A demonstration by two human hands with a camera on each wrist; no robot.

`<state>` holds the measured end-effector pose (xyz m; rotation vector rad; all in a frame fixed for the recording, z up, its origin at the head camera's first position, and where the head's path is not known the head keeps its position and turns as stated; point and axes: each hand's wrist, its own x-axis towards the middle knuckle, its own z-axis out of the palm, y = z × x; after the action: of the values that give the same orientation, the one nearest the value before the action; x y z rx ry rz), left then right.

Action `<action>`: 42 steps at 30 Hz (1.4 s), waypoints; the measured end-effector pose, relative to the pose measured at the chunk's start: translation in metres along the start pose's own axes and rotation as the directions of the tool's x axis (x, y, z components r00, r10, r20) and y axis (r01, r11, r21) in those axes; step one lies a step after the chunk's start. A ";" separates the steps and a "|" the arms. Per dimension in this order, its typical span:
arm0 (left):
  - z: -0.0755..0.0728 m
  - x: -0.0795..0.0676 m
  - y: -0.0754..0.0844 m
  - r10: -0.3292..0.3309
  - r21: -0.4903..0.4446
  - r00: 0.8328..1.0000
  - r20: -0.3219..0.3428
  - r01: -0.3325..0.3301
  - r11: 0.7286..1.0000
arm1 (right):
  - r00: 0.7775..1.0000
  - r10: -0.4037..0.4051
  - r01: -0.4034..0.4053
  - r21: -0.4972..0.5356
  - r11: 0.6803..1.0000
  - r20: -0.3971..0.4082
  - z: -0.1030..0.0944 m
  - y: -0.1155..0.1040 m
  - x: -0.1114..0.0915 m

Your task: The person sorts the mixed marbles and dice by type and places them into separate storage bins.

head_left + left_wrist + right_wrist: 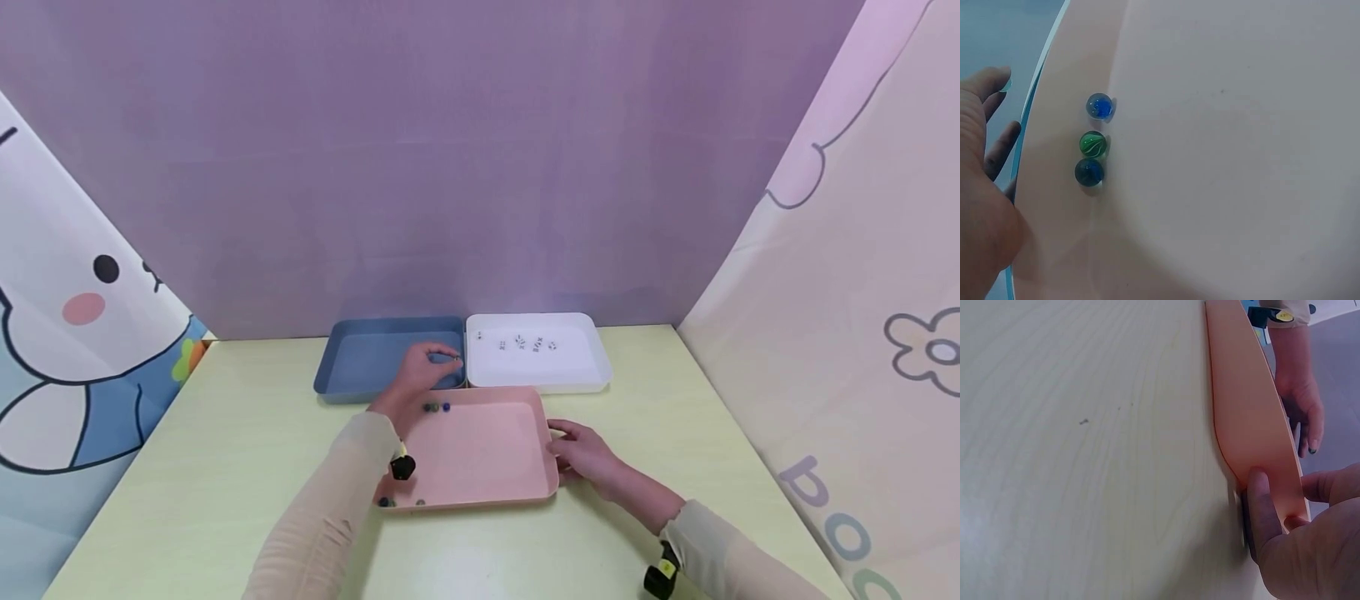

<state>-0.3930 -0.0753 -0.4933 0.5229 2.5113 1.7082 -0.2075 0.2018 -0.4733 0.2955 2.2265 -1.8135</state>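
My left hand [418,372] is over the right end of the blue tray [367,354], pinching a small glass marble [1008,85] between thumb and fingertip. The marble is mostly hidden by the fingers. My right hand [588,454] grips the right wall of the pink tray [487,454], with fingers on both sides of the wall in the right wrist view. Along the pink tray's far edge are a blue marble [1100,107], a green swirled marble [1093,144] and a dark blue-green marble [1089,172]. More marbles, including a dark one [385,502], lie at its near left corner.
Beside the blue tray stands a white tray [592,371], holding several small white pieces with dark marks [520,342]. Both trays sit behind the pink one on a pale wooden table [255,433]. A purple backdrop [465,167] rises behind, with printed panels at both sides.
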 end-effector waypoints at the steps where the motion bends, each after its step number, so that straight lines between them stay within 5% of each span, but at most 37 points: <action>1: 0.000 0.000 0.000 -0.005 0.002 1.000 0.004 0.005 1.000 | 1.000 0.002 -0.002 -0.001 1.000 -0.001 0.000 0.000 0.000; 13: 0.000 -0.007 0.006 -0.023 0.015 0.998 0.050 0.022 1.000 | 1.000 -0.004 0.004 0.002 1.000 0.008 0.002 0.000 -0.003; 19: -0.001 -0.006 0.017 -0.029 0.142 0.997 0.067 0.019 0.990 | 1.000 -0.002 0.002 -0.010 1.000 0.015 0.002 0.002 -0.003; 24: -0.004 -0.006 0.032 0.037 0.269 0.992 0.124 -0.070 0.961 | 1.000 -0.001 0.001 -0.008 1.000 -0.005 0.003 0.001 -0.003; 30: -0.010 -0.006 0.044 0.131 0.434 0.967 0.220 -0.217 0.874 | 1.000 -0.003 0.003 -0.008 1.000 -0.013 0.003 0.001 -0.002; 42: -0.021 -0.021 0.068 0.205 0.636 0.880 0.428 -0.455 0.624 | 1.000 -0.006 0.006 -0.004 1.000 -0.009 0.002 0.001 -0.004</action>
<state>-0.3612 -0.0783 -0.4257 1.2732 2.8617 0.4774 -0.2035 0.1998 -0.4731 0.2973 2.2391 -1.8145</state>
